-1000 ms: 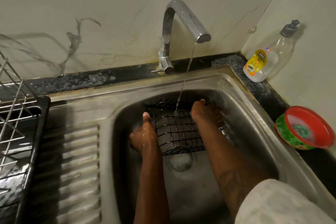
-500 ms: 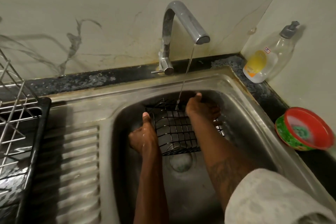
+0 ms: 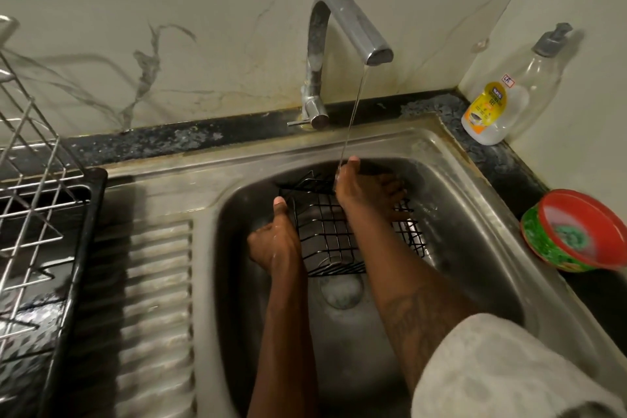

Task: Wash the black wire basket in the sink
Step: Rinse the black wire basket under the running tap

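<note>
The black wire basket [image 3: 327,234] lies in the steel sink [image 3: 475,214], just above the drain [image 3: 341,290]. My left hand [image 3: 274,241] grips the basket's left side, thumb pointing up. My right hand [image 3: 368,192] lies across the basket's far right part, fingers spread over the wires and thumb raised. A thin stream of water from the tap [image 3: 342,27] falls onto my right thumb. My right forearm hides part of the basket.
A clear soap dispenser bottle [image 3: 509,95] stands in the back right corner of the dark counter. A red and green bowl [image 3: 576,231] sits right of the sink. On the left are the ribbed drainboard [image 3: 156,299] and a metal dish rack [image 3: 30,207].
My right hand has slid left and toward the back across the basket, so the water now strikes its thumb. My left hand keeps its grip. The basket has barely moved.
</note>
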`<action>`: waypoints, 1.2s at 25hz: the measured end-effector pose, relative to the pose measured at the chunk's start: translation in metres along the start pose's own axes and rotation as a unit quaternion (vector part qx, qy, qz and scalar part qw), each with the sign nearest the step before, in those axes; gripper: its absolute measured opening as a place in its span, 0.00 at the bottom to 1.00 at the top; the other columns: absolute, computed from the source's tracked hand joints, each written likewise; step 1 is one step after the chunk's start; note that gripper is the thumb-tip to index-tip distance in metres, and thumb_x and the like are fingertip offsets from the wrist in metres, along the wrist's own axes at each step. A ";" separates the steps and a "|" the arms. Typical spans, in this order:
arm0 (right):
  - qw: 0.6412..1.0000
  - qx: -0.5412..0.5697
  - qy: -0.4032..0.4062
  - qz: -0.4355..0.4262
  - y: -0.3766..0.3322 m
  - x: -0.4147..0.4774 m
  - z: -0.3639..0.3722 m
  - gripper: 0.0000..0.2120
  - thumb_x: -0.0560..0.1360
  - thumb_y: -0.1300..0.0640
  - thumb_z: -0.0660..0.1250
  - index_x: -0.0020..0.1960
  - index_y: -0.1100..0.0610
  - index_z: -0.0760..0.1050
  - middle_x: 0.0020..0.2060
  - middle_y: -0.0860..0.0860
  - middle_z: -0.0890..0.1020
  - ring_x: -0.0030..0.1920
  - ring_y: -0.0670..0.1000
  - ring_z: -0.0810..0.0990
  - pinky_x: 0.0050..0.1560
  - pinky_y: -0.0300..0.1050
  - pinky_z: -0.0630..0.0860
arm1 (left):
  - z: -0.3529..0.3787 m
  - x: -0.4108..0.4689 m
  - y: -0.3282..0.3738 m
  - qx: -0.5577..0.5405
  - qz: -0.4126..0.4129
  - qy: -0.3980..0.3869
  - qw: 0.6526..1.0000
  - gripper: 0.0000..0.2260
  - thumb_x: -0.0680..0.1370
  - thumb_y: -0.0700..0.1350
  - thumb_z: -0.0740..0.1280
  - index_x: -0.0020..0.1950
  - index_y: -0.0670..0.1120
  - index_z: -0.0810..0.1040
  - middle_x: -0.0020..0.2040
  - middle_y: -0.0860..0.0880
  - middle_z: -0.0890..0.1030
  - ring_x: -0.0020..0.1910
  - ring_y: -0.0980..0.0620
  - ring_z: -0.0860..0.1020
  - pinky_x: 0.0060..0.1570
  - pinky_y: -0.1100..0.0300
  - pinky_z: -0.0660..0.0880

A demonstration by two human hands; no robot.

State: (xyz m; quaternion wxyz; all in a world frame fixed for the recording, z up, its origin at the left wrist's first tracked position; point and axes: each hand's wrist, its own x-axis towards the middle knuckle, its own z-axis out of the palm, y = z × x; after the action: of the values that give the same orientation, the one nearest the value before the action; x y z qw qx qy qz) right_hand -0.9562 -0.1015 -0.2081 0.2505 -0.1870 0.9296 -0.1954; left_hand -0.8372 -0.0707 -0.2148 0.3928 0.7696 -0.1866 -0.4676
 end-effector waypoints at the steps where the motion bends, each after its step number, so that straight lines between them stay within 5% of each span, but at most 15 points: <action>1: 1.000 -0.004 0.006 0.007 0.002 0.004 -0.001 0.46 0.78 0.29 0.44 0.81 0.62 0.39 0.81 0.61 0.43 0.81 0.62 0.42 0.74 0.72 0.38 | 0.001 0.001 0.000 0.000 -0.004 -0.001 1.000 0.24 0.75 0.60 0.74 0.31 0.46 0.68 0.43 0.39 0.79 0.52 0.40 0.82 0.58 0.48 0.78; 5: 0.997 -0.009 0.006 -0.073 0.006 -0.022 0.011 0.43 0.80 0.31 0.41 0.82 0.60 0.40 0.81 0.58 0.43 0.81 0.60 0.42 0.75 0.70 0.38 | -0.003 0.005 -0.002 -0.012 -0.032 -0.014 0.999 0.24 0.75 0.59 0.73 0.43 0.36 0.79 0.39 0.44 0.74 0.48 0.44 0.78 0.58 0.49 0.78; 9: 0.970 -0.029 0.024 -0.239 0.037 -0.059 0.024 0.43 0.78 0.27 0.38 0.82 0.55 0.41 0.82 0.51 0.44 0.81 0.52 0.41 0.76 0.63 0.37 | -0.004 0.000 -0.002 -0.038 -0.056 -0.025 0.997 0.22 0.75 0.59 0.74 0.34 0.45 0.71 0.35 0.47 0.74 0.47 0.44 0.78 0.59 0.49 0.77; 11: 0.980 -0.031 0.040 -0.194 0.046 -0.033 0.016 0.44 0.77 0.26 0.37 0.82 0.54 0.41 0.82 0.51 0.44 0.81 0.53 0.42 0.76 0.63 0.37 | -0.001 0.004 -0.006 -0.023 -0.054 -0.024 0.998 0.23 0.75 0.59 0.73 0.47 0.37 0.79 0.48 0.40 0.82 0.57 0.40 0.79 0.58 0.53 0.74; 14: 0.998 -0.012 0.031 -0.051 0.056 0.019 -0.009 0.40 0.80 0.31 0.39 0.83 0.54 0.42 0.82 0.53 0.47 0.81 0.56 0.45 0.77 0.66 0.41 | 0.002 0.008 -0.006 -0.009 -0.053 -0.015 0.998 0.30 0.75 0.59 0.73 0.61 0.34 0.78 0.62 0.35 0.80 0.63 0.39 0.78 0.60 0.53 0.73; 22: 0.998 -0.030 0.039 -0.025 0.077 -0.022 0.011 0.43 0.76 0.26 0.39 0.83 0.51 0.42 0.82 0.49 0.44 0.81 0.54 0.41 0.74 0.73 0.38 | 0.002 0.011 -0.010 -0.023 -0.061 -0.019 0.998 0.30 0.75 0.59 0.73 0.62 0.34 0.78 0.63 0.36 0.79 0.63 0.40 0.77 0.54 0.57 0.70; 27: 0.999 0.018 0.031 0.037 0.068 0.013 -0.018 0.40 0.79 0.30 0.41 0.82 0.54 0.48 0.82 0.56 0.51 0.80 0.62 0.51 0.75 0.69 0.46 | 0.005 0.017 -0.013 -0.022 -0.053 -0.019 0.998 0.29 0.74 0.60 0.74 0.60 0.35 0.79 0.61 0.36 0.80 0.62 0.40 0.79 0.59 0.54 0.74; 30: 0.999 -0.021 0.028 0.000 0.061 -0.021 -0.002 0.42 0.79 0.29 0.41 0.82 0.56 0.44 0.81 0.59 0.47 0.81 0.62 0.45 0.76 0.68 0.41 | 0.005 0.020 -0.015 -0.012 -0.041 -0.020 0.999 0.30 0.74 0.62 0.74 0.56 0.34 0.81 0.57 0.36 0.82 0.59 0.39 0.81 0.58 0.53 0.76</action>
State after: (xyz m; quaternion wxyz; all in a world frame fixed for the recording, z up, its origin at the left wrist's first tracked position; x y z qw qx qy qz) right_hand -0.9553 -0.0392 -0.2264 0.2205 -0.1864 0.9401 -0.1814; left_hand -0.8326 -0.0766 -0.2392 0.3786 0.7622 -0.1567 -0.5012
